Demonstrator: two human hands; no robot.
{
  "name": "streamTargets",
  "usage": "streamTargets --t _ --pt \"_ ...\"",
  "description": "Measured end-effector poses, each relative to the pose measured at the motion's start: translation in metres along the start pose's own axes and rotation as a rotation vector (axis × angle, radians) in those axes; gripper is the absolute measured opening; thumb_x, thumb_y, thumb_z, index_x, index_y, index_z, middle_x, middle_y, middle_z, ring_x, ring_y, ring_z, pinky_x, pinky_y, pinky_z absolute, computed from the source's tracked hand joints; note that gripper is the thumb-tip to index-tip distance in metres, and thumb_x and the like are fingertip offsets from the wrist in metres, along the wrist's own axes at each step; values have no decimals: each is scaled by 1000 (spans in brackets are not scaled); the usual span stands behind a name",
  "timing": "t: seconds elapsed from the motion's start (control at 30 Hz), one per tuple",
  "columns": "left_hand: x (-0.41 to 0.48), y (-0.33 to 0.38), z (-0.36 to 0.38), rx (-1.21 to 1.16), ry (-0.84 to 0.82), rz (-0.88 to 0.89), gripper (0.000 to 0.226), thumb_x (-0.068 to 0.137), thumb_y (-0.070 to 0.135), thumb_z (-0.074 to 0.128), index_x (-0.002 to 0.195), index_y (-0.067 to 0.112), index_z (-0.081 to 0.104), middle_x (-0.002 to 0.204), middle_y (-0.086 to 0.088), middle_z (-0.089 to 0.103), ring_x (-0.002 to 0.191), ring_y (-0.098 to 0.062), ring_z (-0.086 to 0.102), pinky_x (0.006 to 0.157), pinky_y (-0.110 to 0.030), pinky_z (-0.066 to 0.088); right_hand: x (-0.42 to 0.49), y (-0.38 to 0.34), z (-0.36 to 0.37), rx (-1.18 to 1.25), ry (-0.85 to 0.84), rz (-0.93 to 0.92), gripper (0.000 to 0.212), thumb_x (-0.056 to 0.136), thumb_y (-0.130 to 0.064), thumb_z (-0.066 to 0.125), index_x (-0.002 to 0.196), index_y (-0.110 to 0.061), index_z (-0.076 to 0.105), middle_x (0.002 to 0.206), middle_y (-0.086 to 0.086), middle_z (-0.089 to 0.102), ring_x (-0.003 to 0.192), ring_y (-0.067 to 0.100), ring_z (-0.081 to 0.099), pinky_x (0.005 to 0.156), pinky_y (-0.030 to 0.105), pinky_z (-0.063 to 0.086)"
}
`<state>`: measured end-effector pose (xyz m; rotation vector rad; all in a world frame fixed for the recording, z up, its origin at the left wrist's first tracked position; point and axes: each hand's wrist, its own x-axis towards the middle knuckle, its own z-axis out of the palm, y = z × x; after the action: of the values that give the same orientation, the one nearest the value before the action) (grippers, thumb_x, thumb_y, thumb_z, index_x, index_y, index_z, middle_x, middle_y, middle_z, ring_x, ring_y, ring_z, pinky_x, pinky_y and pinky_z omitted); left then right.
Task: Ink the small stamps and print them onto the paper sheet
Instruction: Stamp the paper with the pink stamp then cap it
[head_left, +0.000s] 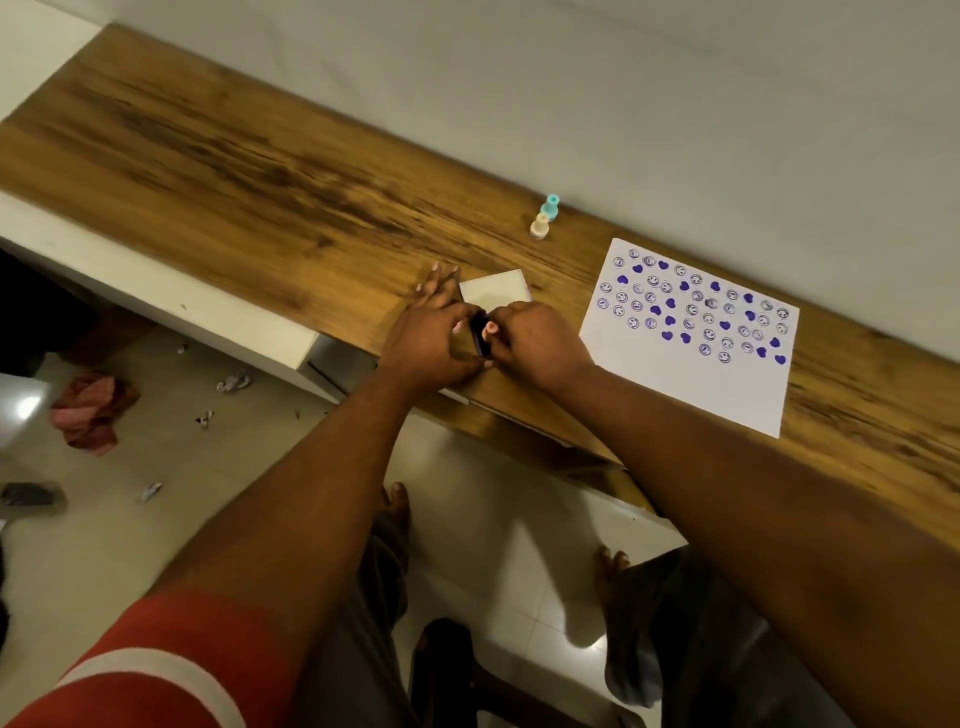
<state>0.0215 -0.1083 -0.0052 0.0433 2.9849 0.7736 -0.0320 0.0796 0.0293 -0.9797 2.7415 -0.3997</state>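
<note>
Mostly done: paper sheet (691, 338) carried rows of purple prints, near strip blank. Left of it, left hand (431, 338) and right hand (530, 338) together gripped ink pad (480, 335); two stamps (544, 218) stood behind

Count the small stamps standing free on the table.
2: a teal stamp by the wall and a beige stamp touching it in front, both left of the paper sheet. The hands may hide another.

Long wood-grain brown tabletop (249, 171) against a plain white wall (623, 78); crumpled red cloth (91, 413) and paper scraps (234, 382) on pale floor tiles (130, 519).
</note>
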Motion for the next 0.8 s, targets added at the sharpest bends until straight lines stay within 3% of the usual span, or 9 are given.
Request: streamTargets --t 0.17,0.27,0.37,0.5,0.63,0.8 --pt "1 12 -6 63 -22 1 92 76 59 81 153 20 49 173 -11 14 160 -26 0 127 -43 9 -19 19 -24 185 154 79 28 96 -38 64 114 -19 73 103 0 74 86 12 66 66 20 43" --pt "2 30 -6 88 -10 46 100 78 64 79 158 18 41 173 -12 11 160 -26 -1 128 -43 6 -55 61 -50 286 295 190 27 95 -44 65 111 -24 75 91 -16 70 75 -5 61 64 11 41" --pt "6 70 5 76 25 111 100 80 73 70 160 23 37 174 -8 10 160 -25 0 127 -44 8 -103 117 -69 265 347 338 22 92 -38 72 105 -22 76 87 -16 69 70 -12 58 65 12 43" --pt "11 148 46 42 -44 215 94 88 78 57 164 31 27 175 0 3 160 -23 -2 127 -49 11 -161 176 -78 185 356 519 21 91 -33 74 104 -17 77 85 -5 74 63 -6 55 59 11 35" --pt "20 221 106 27 -103 356 93 93 76 50 165 24 23 175 -3 2 160 -19 -9 130 -46 5 -190 209 -77 189 387 603 23 89 -30 75 104 -13 78 89 4 77 72 15 66 63 23 41" --pt "43 267 149 68 -114 255 99 96 80 37 167 17 7 175 -5 -6 159 -21 -14 129 -41 -3 -196 223 -72 224 419 593 23 90 -28 76 104 -11 78 89 6 77 74 19 69 68 36 57"
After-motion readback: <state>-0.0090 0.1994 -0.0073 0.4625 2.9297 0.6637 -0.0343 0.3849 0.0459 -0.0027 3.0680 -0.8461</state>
